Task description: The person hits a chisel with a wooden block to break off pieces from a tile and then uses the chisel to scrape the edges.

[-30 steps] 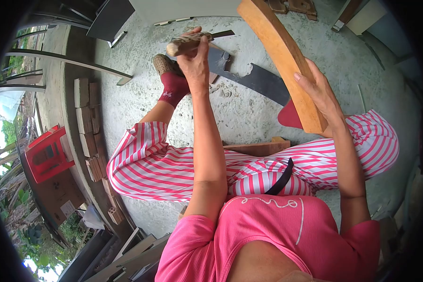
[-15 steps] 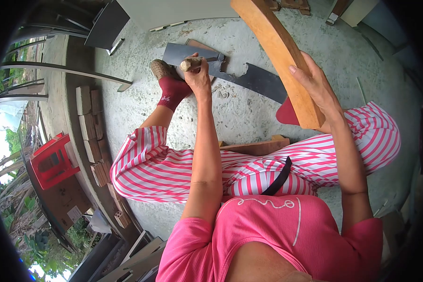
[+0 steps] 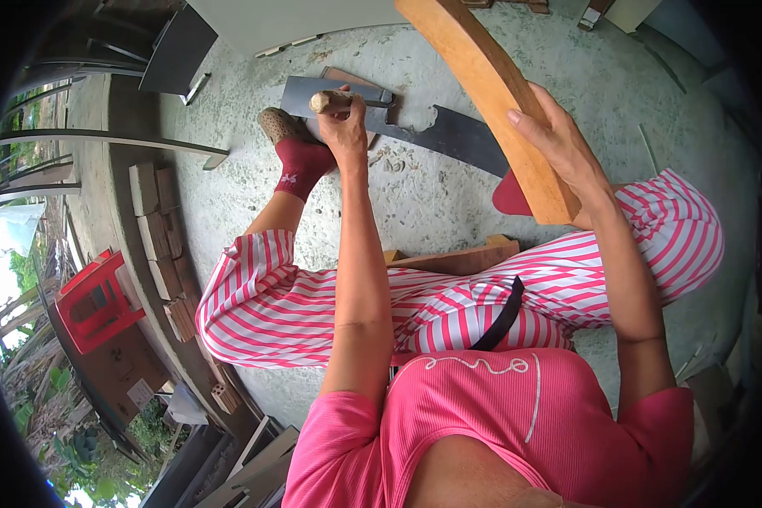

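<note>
Near the upper middle, my left hand [image 3: 345, 135] is closed around the wooden handle [image 3: 332, 102] of a tool, its pale round end facing the camera. The tool's dark metal part [image 3: 379, 99] shows to the right, over a grey flat plate [image 3: 299, 96]. My right hand [image 3: 567, 152] grips a long, curved, orange-brown wooden piece [image 3: 483, 85] near its lower end, thumb on the broad face and fingers round the right edge. The piece is raised and slants to the upper left. A dark notched sheet [image 3: 461, 138] lies on the floor beneath.
My legs in striped trousers [image 3: 262, 313] are spread on the concrete floor [image 3: 432, 199]. A wooden block [image 3: 457, 260] lies between them. Stacked bricks [image 3: 154, 237] and a red plastic stool [image 3: 97, 300] are at the left. Grey curved strips extend from the left edge.
The view has shifted slightly. My left hand and the tool sit a little further left and higher, the handle more level. My right hand keeps its grip on the wooden piece.
</note>
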Motion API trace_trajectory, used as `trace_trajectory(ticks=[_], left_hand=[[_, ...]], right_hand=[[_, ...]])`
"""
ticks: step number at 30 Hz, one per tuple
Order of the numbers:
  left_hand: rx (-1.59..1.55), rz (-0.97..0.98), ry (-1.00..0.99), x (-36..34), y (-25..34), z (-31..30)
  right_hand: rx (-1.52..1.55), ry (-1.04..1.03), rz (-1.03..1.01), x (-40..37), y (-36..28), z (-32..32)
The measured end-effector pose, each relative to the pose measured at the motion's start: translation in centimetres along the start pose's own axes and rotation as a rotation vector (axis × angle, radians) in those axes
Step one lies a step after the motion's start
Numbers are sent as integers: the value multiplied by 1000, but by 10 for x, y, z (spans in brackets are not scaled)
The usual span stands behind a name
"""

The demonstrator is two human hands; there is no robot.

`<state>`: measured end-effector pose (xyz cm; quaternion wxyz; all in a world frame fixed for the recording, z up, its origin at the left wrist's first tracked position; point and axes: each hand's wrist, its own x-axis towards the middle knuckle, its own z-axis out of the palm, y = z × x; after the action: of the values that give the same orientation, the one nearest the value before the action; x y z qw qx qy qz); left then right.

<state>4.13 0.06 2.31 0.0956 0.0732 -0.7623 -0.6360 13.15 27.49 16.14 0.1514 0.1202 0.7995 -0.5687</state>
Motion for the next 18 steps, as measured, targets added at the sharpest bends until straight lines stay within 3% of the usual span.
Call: trace_trajectory(ticks=[4,7,18], left_hand=[[88,75,-29,26,-2,-2],[126,46,-150,50,-8,-6],[151,-26,-261,85,-6,-5]], right_hand=[[-25,-1,10,-2,-1,3],[9,-29,19,-1,0,5],[-89,-66,26,10,18,13]])
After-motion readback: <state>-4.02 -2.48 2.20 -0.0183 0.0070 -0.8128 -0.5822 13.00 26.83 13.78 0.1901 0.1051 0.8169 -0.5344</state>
